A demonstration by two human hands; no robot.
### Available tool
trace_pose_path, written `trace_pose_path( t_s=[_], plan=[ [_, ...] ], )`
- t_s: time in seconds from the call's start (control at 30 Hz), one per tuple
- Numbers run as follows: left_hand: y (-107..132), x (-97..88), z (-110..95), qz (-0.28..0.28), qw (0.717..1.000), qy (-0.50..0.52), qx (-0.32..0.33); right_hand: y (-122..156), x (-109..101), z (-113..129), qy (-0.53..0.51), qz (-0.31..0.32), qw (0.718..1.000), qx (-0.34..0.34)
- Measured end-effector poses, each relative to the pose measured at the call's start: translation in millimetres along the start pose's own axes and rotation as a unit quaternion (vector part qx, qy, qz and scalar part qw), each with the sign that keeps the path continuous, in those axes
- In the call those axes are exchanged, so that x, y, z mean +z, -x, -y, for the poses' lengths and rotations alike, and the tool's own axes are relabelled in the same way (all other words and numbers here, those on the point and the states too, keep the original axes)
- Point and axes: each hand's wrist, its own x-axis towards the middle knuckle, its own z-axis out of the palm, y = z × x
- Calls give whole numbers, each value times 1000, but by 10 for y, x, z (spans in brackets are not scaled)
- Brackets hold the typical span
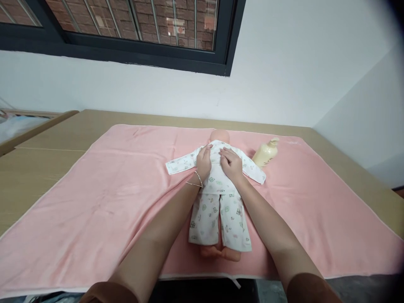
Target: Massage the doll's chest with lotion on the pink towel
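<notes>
A baby doll (220,136) lies on a pink towel (110,189), head away from me, feet (219,251) toward me. It wears a white printed top and trousers (217,219). My left hand (204,162) rests on the doll's chest at the left side of the top, fingers curled against the cloth near the collar. My right hand (231,164) lies on the chest beside it, fingers bent and pressed on the fabric. A bracelet sits on my left wrist.
A cream pump bottle (265,153) lies on the towel just right of the doll's sleeve. The towel covers a wooden table (41,160) set against a white wall under a dark-framed window. Another wooden frame stands at far left.
</notes>
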Motion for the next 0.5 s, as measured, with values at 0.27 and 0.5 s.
trace_pose_path(
  t_s=[0.27, 0.5],
  plan=[
    [-5, 2, 65, -11, 1000, 8, -2, -58, -68, 107, 102, 102, 987, -66],
    [-5, -5, 24, -5, 1000, -8, -2, 78, 4, 13, 38, -22, 995, -88]
  ],
)
